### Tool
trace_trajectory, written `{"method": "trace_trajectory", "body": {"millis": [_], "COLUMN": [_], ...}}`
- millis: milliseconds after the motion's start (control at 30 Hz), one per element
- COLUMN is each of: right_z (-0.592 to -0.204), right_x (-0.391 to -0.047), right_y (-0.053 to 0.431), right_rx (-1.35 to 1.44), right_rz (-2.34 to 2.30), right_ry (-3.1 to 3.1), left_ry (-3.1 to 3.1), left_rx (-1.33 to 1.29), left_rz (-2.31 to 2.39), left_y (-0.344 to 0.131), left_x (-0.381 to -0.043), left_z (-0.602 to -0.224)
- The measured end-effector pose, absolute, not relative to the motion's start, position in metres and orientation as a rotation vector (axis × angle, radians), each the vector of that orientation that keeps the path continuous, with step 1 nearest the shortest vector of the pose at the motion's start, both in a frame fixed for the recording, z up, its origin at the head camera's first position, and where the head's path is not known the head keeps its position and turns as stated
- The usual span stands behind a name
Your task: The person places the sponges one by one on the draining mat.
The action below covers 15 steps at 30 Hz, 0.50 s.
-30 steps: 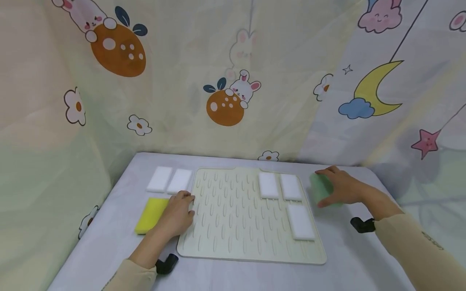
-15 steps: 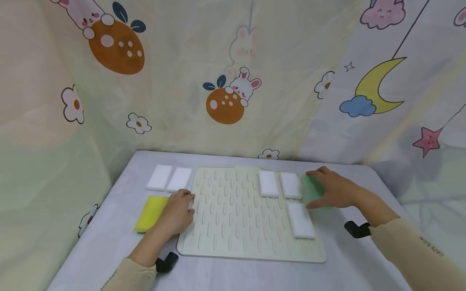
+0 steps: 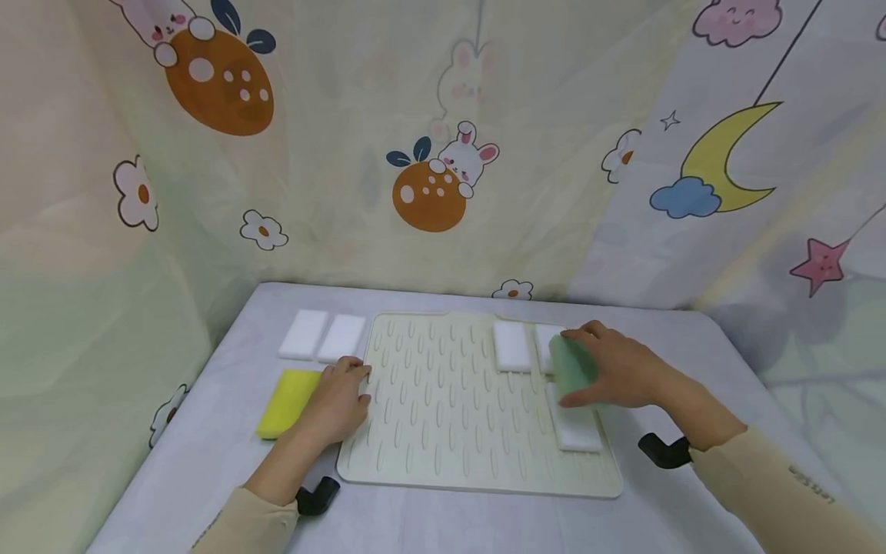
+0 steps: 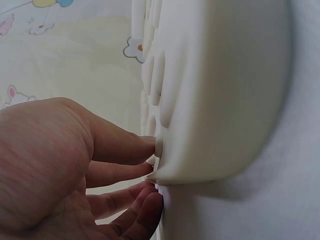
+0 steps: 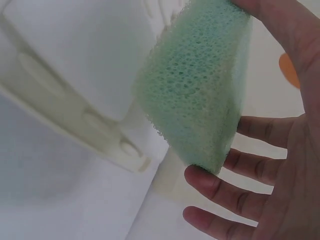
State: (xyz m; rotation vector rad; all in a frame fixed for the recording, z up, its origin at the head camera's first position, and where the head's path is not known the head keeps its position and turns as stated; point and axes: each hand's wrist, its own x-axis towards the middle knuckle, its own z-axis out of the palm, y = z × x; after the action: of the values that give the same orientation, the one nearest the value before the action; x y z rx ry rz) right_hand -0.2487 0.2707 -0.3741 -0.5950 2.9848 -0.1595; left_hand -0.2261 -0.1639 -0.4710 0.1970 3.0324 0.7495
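Note:
Between thumb and fingers my right hand (image 3: 619,369) pinches a green, open-pored sponge (image 3: 571,365). The sponge is over the right side of a cream ridged mat (image 3: 443,415). In the head view it partly covers two white sponge blocks, the back one (image 3: 545,350) and the front one (image 3: 580,431). A third white block (image 3: 512,346) lies to their left. My left hand (image 3: 335,400) rests its fingertips on the mat's left edge; the left wrist view shows the thumb (image 4: 135,147) against a raised ridge there.
Left of the mat, a yellow sponge (image 3: 287,404) lies beside my left hand. Two white blocks lie behind it, the outer one (image 3: 303,335) and the inner one (image 3: 342,338). A printed cloth wall (image 3: 332,154) encloses the white-covered table (image 3: 429,523).
My right hand has carried the green sponge leftward, from beside the mat to above its right side and the white blocks. The left hand has stayed at the mat's edge.

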Motion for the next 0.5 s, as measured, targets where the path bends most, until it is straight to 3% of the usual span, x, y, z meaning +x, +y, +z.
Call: {"method": "trace_trajectory", "body": {"millis": [500], "right_z": [-0.382], "right_x": [-0.234], "right_y": [0.234], "right_rx": [-0.666], "right_rz": [-0.171], "right_ry": [3.009], "left_ry": [3.031], "left_rx": [0.201], "left_rz": [0.751], "left_y": [-0.163], "left_x": [-0.225], "left_z": [-0.469]}}
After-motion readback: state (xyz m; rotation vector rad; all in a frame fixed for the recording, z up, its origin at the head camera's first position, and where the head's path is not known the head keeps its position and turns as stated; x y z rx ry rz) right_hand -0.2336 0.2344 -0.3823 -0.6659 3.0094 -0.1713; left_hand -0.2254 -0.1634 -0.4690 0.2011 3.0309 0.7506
